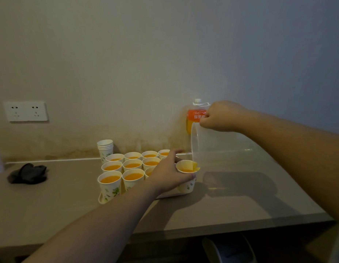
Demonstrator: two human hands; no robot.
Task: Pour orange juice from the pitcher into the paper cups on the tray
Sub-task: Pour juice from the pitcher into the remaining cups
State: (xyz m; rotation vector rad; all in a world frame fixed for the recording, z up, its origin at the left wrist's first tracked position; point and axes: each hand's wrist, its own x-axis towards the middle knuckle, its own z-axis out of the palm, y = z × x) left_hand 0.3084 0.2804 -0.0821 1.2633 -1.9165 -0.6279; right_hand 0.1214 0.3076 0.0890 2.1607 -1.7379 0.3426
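My right hand [221,117] grips the handle of a clear plastic pitcher [218,149] tipped on its side, almost drained, with its spout over a paper cup [187,179]. A thin stream of orange juice runs into that cup. My left hand [169,172] holds this cup at the right end of the white tray [101,199]. Several paper cups [132,165] with a leaf print stand in rows on the tray, each holding orange juice.
An orange juice pouch [194,118] with a white cap leans on the wall behind the pitcher. A stack of paper cups [105,149] stands behind the tray. A black cloth [27,173] lies at left. A double socket [25,111] is on the wall. The counter edge runs along the front.
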